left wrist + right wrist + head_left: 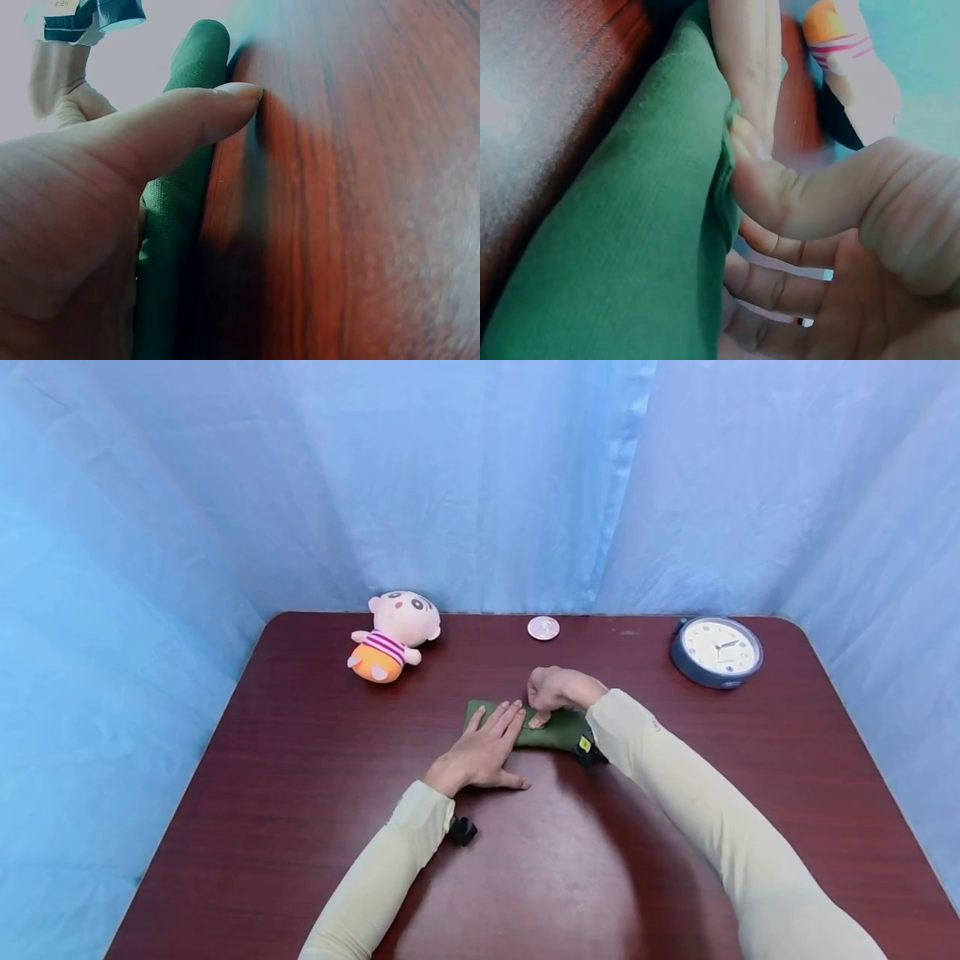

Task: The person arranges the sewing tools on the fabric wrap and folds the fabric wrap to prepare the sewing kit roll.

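A long green fabric pouch with a flap-like edge lies near the middle of the table. The left hand rests flat on its left part, fingers spread and thumb out to the near side. In the left wrist view that thumb reaches past the pouch's near edge. The right hand has curled fingers, with the thumb pressed down on the fabric. In the right wrist view its thumb tip meets the flap. Where those fingertips touch is partly hidden by the green fabric.
A plush doll in orange shorts lies at the back left of the dark red table. A small round whitish disc is at the back edge. A round clock lies at the back right. Blue curtains surround the table.
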{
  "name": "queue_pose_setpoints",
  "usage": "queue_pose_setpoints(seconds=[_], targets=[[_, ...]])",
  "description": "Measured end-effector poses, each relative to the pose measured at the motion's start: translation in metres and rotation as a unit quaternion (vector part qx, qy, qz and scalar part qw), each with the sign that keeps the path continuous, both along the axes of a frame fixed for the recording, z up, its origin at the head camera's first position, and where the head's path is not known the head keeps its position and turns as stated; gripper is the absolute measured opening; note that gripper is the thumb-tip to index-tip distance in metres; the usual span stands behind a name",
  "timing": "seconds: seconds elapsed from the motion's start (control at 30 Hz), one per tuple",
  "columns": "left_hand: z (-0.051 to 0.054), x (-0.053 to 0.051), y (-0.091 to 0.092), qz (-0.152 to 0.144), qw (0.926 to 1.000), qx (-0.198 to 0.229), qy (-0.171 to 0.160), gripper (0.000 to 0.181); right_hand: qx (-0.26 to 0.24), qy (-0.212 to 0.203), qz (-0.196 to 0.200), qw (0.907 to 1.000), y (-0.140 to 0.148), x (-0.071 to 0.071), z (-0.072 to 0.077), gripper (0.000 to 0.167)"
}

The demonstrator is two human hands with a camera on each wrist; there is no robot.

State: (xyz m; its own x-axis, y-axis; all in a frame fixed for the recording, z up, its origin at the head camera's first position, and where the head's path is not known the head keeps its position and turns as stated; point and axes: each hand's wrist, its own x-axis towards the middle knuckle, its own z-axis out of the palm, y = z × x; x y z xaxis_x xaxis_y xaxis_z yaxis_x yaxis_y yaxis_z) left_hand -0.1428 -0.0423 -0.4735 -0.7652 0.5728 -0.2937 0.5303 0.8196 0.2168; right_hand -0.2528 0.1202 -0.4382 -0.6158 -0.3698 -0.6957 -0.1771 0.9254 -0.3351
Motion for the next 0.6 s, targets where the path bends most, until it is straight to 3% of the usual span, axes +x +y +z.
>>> queue_pose_setpoints(seconds=[0.13,0.3,0.4,0.53,0.6], targets=[[0.001,0.002,0.002,-0.002,1.0000,-0.008,0.003,0.111,0.038,0.039,0.022,0.9983,-0.005,0.004,0.002,0.045],[0.000,0.003,0.004,-0.002,0.9999,-0.011,-0.002,0.110,0.086,0.082,0.082,0.9896,-0.012,0.008,0.006,0.030],[0.000,0.003,0.004,0.000,0.9999,-0.016,-0.002,0.111,0.083,0.074,0.071,0.9912,-0.013,0.008,0.005,0.030],[0.000,0.001,0.003,0.001,0.9998,-0.019,0.000,0.111,0.050,0.048,0.021,0.9974,-0.012,0.008,0.004,0.033],[0.001,0.001,0.002,0.004,0.9998,-0.019,-0.003,0.111,0.034,0.054,0.014,0.9979,-0.011,0.008,0.004,0.032]])
